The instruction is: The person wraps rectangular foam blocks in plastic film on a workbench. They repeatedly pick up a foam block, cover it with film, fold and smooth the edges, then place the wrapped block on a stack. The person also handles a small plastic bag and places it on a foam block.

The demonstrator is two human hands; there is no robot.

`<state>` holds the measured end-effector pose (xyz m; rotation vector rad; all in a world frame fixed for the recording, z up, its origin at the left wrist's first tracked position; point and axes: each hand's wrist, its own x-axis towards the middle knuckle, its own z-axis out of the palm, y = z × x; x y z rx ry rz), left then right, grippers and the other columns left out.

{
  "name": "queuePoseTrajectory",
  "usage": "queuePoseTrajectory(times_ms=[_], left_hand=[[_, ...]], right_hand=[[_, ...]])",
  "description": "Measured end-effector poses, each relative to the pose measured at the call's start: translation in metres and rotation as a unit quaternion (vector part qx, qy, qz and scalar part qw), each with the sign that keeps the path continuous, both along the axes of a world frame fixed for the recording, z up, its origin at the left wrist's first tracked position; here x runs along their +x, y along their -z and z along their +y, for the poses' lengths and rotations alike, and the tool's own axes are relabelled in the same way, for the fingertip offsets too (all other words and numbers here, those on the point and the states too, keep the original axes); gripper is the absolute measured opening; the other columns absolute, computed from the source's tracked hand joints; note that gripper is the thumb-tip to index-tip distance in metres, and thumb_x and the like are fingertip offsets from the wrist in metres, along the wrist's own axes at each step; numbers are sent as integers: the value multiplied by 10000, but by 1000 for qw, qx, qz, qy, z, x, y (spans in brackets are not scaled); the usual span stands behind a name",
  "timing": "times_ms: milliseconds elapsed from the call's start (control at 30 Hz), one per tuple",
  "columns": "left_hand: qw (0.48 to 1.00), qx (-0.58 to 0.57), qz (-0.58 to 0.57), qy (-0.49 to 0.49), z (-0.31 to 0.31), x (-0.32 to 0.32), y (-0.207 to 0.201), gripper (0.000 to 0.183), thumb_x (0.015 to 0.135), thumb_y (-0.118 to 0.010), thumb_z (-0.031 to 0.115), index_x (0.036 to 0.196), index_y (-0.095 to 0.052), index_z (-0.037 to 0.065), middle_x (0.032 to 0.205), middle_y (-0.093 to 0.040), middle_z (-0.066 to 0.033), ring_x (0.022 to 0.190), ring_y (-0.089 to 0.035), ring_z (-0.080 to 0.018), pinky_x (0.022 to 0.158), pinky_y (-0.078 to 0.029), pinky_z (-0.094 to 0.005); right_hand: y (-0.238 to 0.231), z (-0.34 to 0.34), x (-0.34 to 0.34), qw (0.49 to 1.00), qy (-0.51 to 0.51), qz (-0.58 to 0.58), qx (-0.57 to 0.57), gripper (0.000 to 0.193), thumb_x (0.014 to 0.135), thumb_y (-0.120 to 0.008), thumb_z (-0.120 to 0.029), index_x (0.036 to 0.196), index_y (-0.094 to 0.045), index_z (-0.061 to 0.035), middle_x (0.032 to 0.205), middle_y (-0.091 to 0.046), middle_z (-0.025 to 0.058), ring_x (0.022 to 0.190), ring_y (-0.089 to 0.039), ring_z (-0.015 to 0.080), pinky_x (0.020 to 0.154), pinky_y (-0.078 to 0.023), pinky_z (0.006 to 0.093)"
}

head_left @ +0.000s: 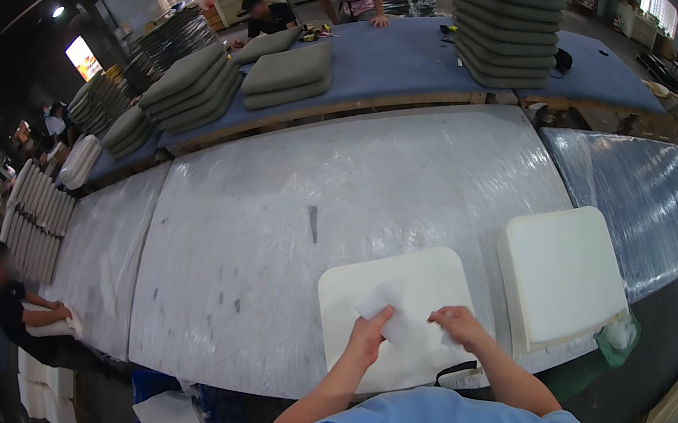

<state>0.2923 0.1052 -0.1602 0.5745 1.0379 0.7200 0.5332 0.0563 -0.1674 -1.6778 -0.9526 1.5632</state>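
A white seat cushion (421,272) with rounded corners lies flat at the table's near edge, right in front of me. Over its middle, my left hand (368,340) is closed on a thin, whitish translucent piece (382,299); its material is hard to make out. My right hand (462,327) hovers above the cushion's right side with fingers pinched together, and whatever is in them is too small to name. A short black strap (455,369) shows at the cushion's near edge, below the right hand. To the right stands a pile of white cushions (561,275).
Plastic film wraps the wide table (243,227). Beyond it, a blue-topped table (403,57) carries stacks of grey-green cushions (510,26). Two people work at its far side; another person (18,305) handles a white cushion at far left. Blue crates (220,411) stand below the near edge.
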Motion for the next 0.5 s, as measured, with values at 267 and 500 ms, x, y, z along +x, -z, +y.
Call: queuePoseTrajectory(times_ms=[267,500], left_hand=[[950,136,254,117,8,-16,-23,484,907,-777,359,1185,-734,-35,1039,-770,-117,899,-730,-239,780,-563,-355],[908,180,287,247,6,-40,-29,483,905,-784,287,1299,-685,24,1098,-751,-132,929,-713,-216,833,-559,-349]], right_hand=[[-135,42,-16,940,-190,-218,179,331,969,-701,-337,1166,-748,-75,821,-706,143,797,-683,275,739,-530,405],[-73,41,-23,868,-303,-307,247,297,993,-656,-334,1057,-739,-56,921,-715,180,881,-677,370,801,-530,446]])
